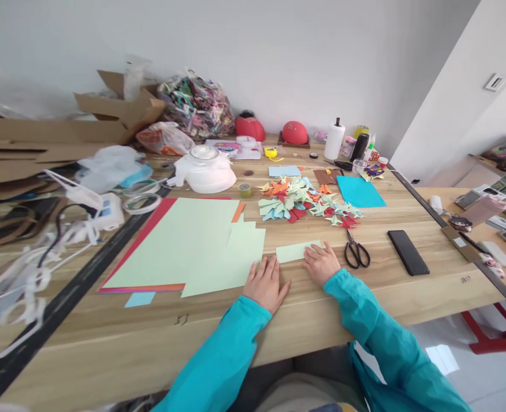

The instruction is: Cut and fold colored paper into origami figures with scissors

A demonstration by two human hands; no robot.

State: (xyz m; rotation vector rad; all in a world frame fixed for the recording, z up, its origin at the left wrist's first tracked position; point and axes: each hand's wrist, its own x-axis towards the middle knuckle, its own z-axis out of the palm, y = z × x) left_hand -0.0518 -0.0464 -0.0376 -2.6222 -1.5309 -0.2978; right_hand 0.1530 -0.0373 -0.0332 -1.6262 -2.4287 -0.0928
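Note:
My left hand (265, 285) lies flat, its fingertips on the lower right edge of a pale green paper sheet (193, 240). My right hand (321, 263) rests with fingers spread on the right end of a small pale green paper strip (291, 252), which lies flat on the table. Black-handled scissors (356, 253) lie just right of my right hand, their blades pointing toward a pile of folded paper pieces (296, 197) in green, orange, red and blue. Red and orange sheets show from under the large green one.
A black phone (408, 252) lies at the right. Behind the pile are a turquoise sheet (361, 191) and a white bottle (334, 141). A white plastic bag (205, 170), tape rolls (142, 202), white cables (34, 280) and cardboard boxes (55, 134) crowd the left and back.

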